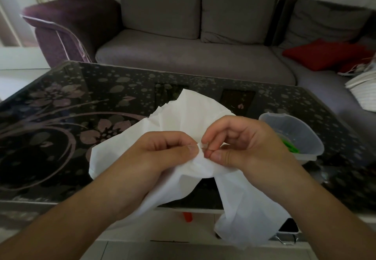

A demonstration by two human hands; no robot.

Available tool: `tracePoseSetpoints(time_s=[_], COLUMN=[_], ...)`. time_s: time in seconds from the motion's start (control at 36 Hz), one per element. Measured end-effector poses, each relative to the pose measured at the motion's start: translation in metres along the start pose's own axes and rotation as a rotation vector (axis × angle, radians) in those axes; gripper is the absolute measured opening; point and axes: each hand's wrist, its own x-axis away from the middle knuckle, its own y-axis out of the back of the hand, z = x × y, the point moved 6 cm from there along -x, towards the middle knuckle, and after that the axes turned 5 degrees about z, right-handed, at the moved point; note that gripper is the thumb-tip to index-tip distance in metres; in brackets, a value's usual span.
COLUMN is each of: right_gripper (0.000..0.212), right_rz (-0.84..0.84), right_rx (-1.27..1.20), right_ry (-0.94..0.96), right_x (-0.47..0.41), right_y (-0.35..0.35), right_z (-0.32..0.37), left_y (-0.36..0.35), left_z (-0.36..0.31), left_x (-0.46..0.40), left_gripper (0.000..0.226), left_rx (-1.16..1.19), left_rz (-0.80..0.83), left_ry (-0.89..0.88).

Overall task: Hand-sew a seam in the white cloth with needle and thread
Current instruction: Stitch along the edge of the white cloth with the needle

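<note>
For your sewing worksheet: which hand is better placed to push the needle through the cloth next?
The right hand: its thumb and forefinger pinch the needle at the fold, while the left hand grips the white cloth.

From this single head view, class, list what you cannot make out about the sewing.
1. Needle: head view, too thin; right hand fingers cover most of it.
2. Thread: too fine to trace.
3. Seam on the white cloth: hidden under the left hand.
4. Plastic container contents: green, blurred behind its wall.
</note>
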Motion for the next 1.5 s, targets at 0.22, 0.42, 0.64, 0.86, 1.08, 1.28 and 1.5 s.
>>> tracePoseSetpoints(time_s=[0.22,0.42,0.64,0.86,1.08,1.28,1.5], right_gripper=[0.025,0.024,0.026,0.027,0.017,0.020,0.005], right_rz=[-0.051,-0.092,-0.159,-0.142,-0.088,-0.160,-0.232], right_rx=[-0.009,0.024,0.169,0.366,0.231,0.018,-0.508], right_ry=[-0.064,-0.038,-0.022,0.101,0.172,0.180,0.082], right_x=[0.000,0.001,0.003,0.003,0.000,0.002,0.002], right_y=[0.005,0.004,-0.001,0.003,-0.010,-0.006,-0.001], right_z=[-0.001,0.001,0.003,0.012,0.015,0.012,-0.003], left_y=[-0.003,-0.001,0.001,0.005,0.006,0.004,0.003], left_z=[0.000,0.000,0.001,0.001,-0.002,-0.005,-0.005], left_x=[-0.004,-0.003,-0.004,-0.007,-0.006,-0.005,-0.006], left_gripper=[0.013,0.007,0.017,0.023,0.023,0.016,0.018], left_rx=[0.048,0.022,-0.060,-0.176,-0.265,-0.337,-0.406], left_rz=[-0.016,-0.090,-0.101,-0.124,-0.092,-0.101,-0.135], left_ry=[0.033,0.037,0.056,0.036,-0.026,-0.063,-0.054])
